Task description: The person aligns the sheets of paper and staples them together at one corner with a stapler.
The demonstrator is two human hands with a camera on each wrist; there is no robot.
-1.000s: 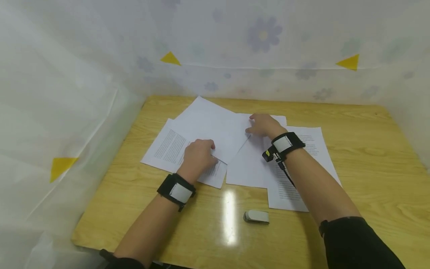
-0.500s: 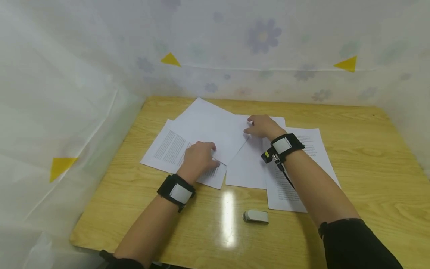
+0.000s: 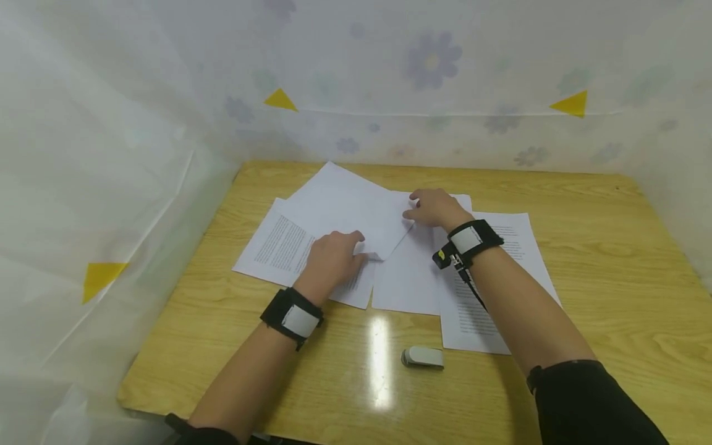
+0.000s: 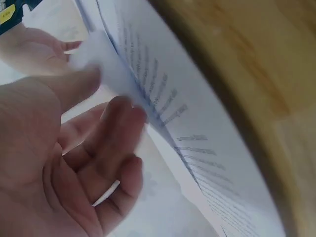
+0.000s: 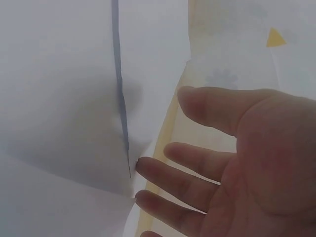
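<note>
Several paper sheets lie overlapped on the wooden table point(image 3: 601, 259). A blank top sheet point(image 3: 345, 207) covers part of a printed sheet point(image 3: 278, 244) on the left. My left hand point(image 3: 356, 247) pinches the blank sheet's near corner between thumb and fingers and lifts it off the printed sheet point(image 4: 197, 148); the left wrist view shows the left hand point(image 4: 106, 96) on that raised corner. My right hand point(image 3: 418, 207) rests with straight fingers at the blank sheet's right edge. In the right wrist view the right hand point(image 5: 177, 150) touches the sheet edge point(image 5: 123, 128).
Another blank sheet point(image 3: 408, 281) and a printed sheet point(image 3: 517, 247) lie under my right forearm. A small grey and white stapler-like object point(image 3: 423, 357) sits near the front edge. Flowered plastic sheeting point(image 3: 434, 74) walls the table at the back and left.
My left hand has shifted slightly right, and the blank sheet's near corner has risen and curled up off the printed sheet. My right hand has stayed nearly still.
</note>
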